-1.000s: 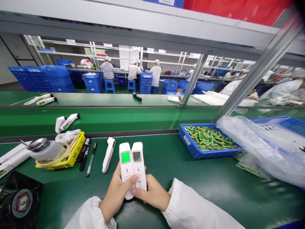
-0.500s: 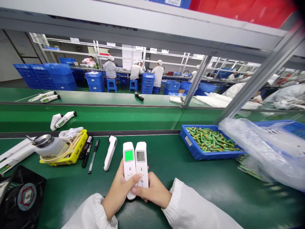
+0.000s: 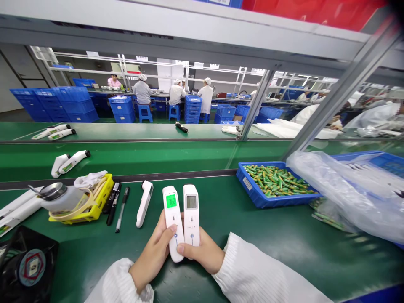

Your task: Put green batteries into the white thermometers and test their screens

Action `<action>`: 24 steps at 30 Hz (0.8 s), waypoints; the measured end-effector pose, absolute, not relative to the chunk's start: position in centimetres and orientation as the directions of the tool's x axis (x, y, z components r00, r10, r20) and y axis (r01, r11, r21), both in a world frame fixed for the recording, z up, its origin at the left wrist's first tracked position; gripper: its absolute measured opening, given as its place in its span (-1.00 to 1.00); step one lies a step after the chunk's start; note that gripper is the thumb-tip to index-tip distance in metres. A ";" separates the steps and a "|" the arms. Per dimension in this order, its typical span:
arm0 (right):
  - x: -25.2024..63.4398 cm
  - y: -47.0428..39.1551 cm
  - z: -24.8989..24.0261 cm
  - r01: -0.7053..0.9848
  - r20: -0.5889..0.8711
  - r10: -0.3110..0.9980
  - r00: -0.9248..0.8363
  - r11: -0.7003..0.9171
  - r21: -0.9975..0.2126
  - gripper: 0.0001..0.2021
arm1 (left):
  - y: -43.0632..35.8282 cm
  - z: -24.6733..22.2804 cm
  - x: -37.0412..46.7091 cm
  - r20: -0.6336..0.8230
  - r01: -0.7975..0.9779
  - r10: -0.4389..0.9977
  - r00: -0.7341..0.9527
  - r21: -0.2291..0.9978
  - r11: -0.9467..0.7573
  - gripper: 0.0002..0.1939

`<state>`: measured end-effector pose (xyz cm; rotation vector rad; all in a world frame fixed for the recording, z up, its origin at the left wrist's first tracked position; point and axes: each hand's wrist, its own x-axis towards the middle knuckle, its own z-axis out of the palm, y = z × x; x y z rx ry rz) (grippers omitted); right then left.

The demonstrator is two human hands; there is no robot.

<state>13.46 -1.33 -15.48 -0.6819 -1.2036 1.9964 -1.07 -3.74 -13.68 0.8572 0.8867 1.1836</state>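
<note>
Two white infrared thermometers stand side by side in my hands, screens toward me. My left hand point(image 3: 154, 248) is closed around the left thermometer point(image 3: 176, 248), its thumb on the front near a button; that screen glows green with digits. Wrapped round the right thermometer point(image 3: 191, 219) is my right hand point(image 3: 206, 251), its thumb lying across the lower front and reaching the left thermometer's edge. The right screen is grey. Most of my fingers are hidden behind the two bodies. Just beyond my left hand, another white thermometer point(image 3: 144, 204) lies on the green table point(image 3: 227, 261).
A blue tray point(image 3: 261, 203) of green batteries sits at the right, beside plastic bags point(image 3: 350, 189). At the left are pens point(image 3: 122, 209), a yellow basket point(image 3: 109, 191), a metal-topped bottle point(image 3: 59, 198) and a black fan point(image 3: 31, 265). More thermometers point(image 3: 74, 162) lie on the conveyor. Co-workers sit beyond.
The two thermometers have moved slightly apart at the top. Digits now show on the green screen. My left thumb has moved from the right thermometer's front to the left one's.
</note>
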 end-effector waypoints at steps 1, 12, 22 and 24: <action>13.4 -1.4 -15.5 -0.316 -0.060 0.778 -0.625 -0.323 -0.892 -0.46 | -3.8 -13.6 -1.1 -0.107 -0.383 0.983 0.150 0.910 0.157 -0.39; 13.9 -1.0 -15.2 -0.022 -0.181 0.750 -0.636 -0.251 -0.968 -0.48 | -3.8 -13.5 -1.2 -0.136 -0.391 0.979 0.153 0.901 0.186 -0.35; 13.8 -1.0 -15.1 -0.232 -0.019 0.797 -0.603 -0.197 -0.953 -0.51 | -3.1 -13.5 -1.7 -0.095 -0.462 0.991 0.093 0.878 0.127 -0.32; 13.8 -1.0 -15.0 -0.245 -0.015 0.807 -0.591 -0.197 -0.949 -0.52 | -3.0 -13.4 -1.8 -0.097 -0.462 0.992 0.081 0.878 0.124 -0.32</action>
